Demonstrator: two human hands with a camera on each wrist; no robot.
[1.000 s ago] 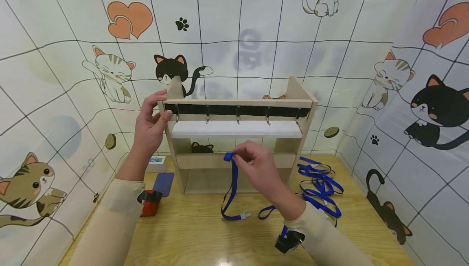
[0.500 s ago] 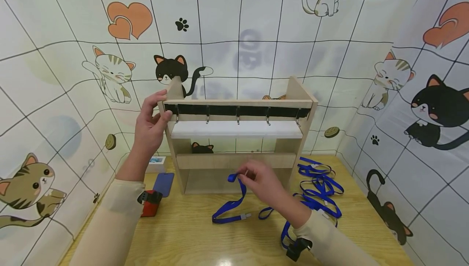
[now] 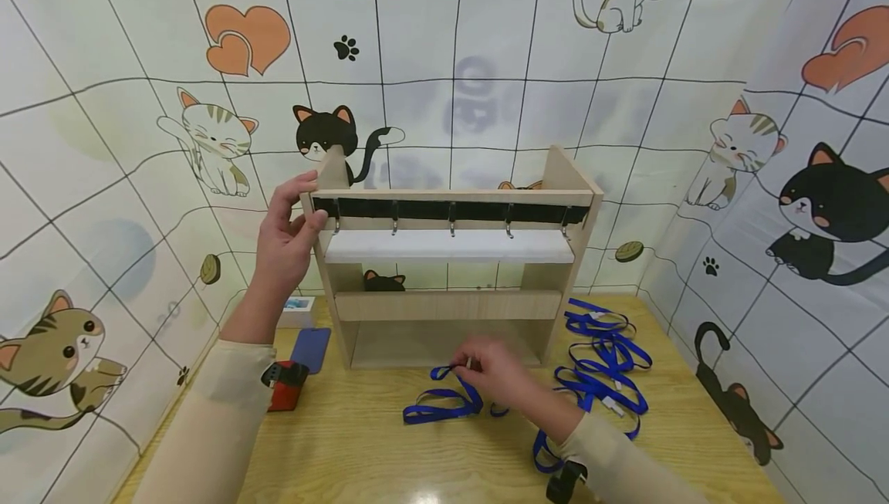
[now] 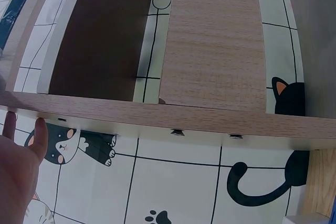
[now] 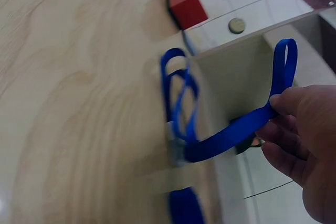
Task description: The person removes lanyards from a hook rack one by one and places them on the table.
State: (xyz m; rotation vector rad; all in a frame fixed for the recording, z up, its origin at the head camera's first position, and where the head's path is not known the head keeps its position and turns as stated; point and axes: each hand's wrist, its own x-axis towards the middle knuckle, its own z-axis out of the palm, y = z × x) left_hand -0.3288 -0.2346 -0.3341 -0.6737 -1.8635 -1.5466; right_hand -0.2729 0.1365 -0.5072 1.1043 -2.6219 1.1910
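Note:
A small wooden shelf rack [image 3: 447,306] stands on the table, with a black strip [image 3: 424,211] and several metal hooks [image 3: 452,229] along its upper front. My left hand [image 3: 285,234] holds the rack's upper left side, thumb at the front edge. In the left wrist view, two fingertips of that hand meet the side panel [image 4: 210,118]. Low before the rack, my right hand [image 3: 489,369] pinches a blue lanyard [image 3: 444,413] between thumb and fingers. A short loop of the lanyard [image 5: 283,66] sticks up above the pinch in the right wrist view; the rest droops in folds toward the tabletop.
More blue lanyards [image 3: 611,357] lie tangled right of the rack, some with pale clips. To the left are a red box [image 3: 285,396], a dark blue flat card-like thing [image 3: 310,350] and a white box [image 3: 297,313]. A cat-print cloth [image 3: 444,41] surrounds the table.
My right hand has come down from the rack's middle to near the table, lowering the lanyard, which now folds up on itself. The left hand keeps its hold on the rack.

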